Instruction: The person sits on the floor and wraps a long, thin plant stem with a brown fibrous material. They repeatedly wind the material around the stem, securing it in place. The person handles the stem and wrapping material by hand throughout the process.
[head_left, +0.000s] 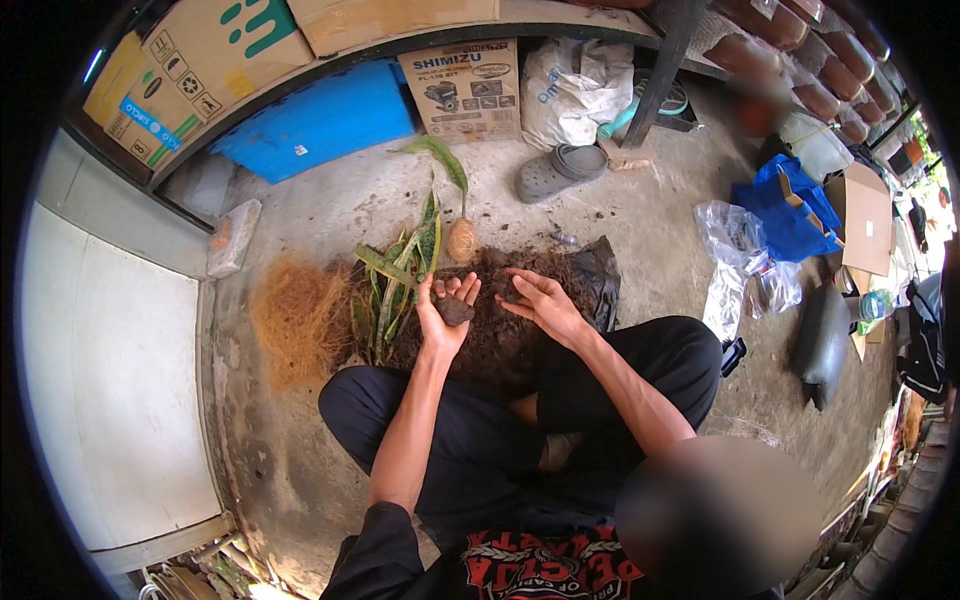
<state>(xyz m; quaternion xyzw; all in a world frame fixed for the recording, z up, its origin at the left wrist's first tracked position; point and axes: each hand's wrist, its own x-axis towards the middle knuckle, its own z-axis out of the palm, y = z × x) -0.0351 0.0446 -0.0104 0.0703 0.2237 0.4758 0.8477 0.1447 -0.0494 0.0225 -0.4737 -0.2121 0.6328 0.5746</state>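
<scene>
On the upturned palm and fingers of my left hand (444, 319) rests a lump of dark soil (454, 309). My right hand (546, 301) is to the right of it, fingers curled around a bit of dark soil (507, 288). Under both hands lies a heap of dark soil (487, 345) with fine roots. Variegated snake plant leaves (390, 300) stand left of my left hand. Beyond the hands sits a fibre-wrapped root ball (463, 240) with one long leaf (450, 161). A pile of orange-brown fibre (296, 322) lies at the left.
Black plastic (604, 281) edges the soil on the right. A grey clog (561, 172) lies on the concrete beyond. Under a shelf stand a blue container (315, 120), a cardboard box (461, 90) and a white sack (576, 90). Clear plastic bags (731, 240) and a blue bag (787, 206) lie at the right.
</scene>
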